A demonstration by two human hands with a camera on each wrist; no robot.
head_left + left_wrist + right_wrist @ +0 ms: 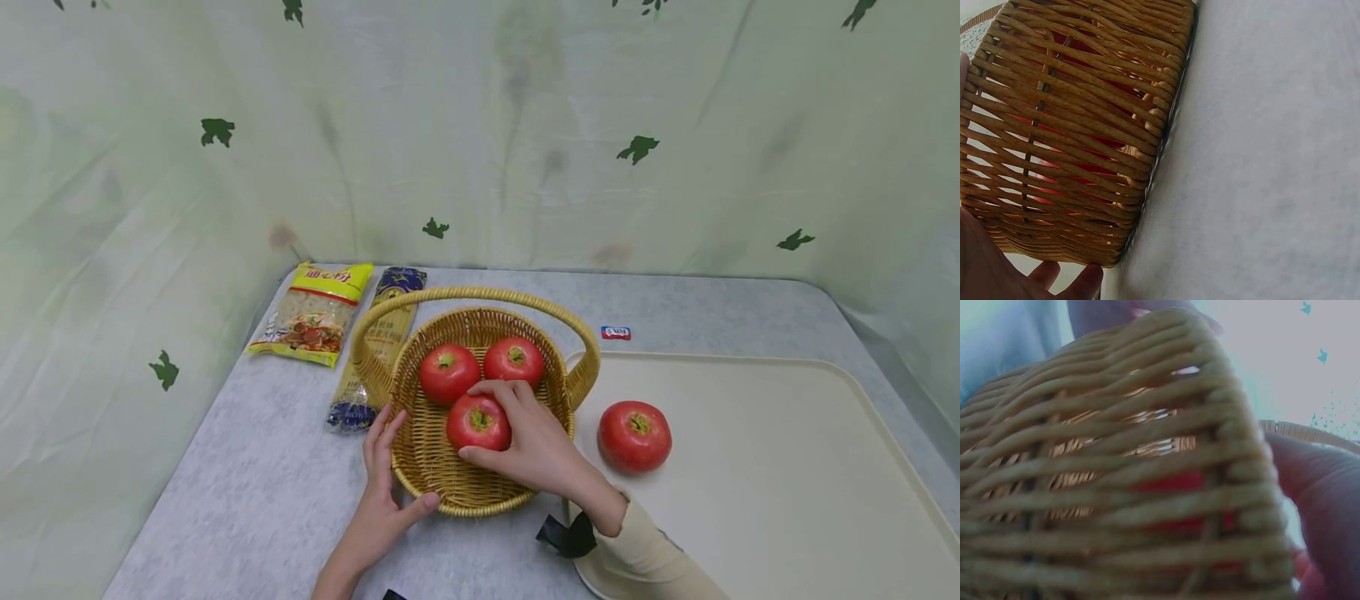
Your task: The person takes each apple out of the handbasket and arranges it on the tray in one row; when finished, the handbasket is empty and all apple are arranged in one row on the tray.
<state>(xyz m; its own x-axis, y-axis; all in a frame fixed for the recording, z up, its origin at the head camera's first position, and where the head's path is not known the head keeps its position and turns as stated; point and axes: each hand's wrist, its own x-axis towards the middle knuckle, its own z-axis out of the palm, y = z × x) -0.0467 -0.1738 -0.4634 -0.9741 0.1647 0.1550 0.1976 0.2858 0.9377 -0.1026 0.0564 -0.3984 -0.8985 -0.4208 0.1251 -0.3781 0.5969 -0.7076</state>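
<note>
A yellow wicker basket (427, 479) with a tall arched handle stands mid-table. Inside it, my right hand (528, 437) grips the nearest red apple (477, 423), thumb and fingers on either side. Two more apples sit behind it, one at left (448, 374) and one at right (514, 361). Against the basket's near left side rests my left hand (384, 504), its fingers and thumb spread along the rim. The left wrist view shows the woven wall (1072, 137) close up, with red apple skin through the gaps. In the right wrist view the weave hides most of the right hand.
A cream tray (750, 433) lies to the right, with another red apple (634, 437) near its left edge. Left of the basket are a yellow-topped pasta bag (313, 312) and a long noodle packet (356, 387). A small red-and-blue packet (616, 332) lies behind the tray.
</note>
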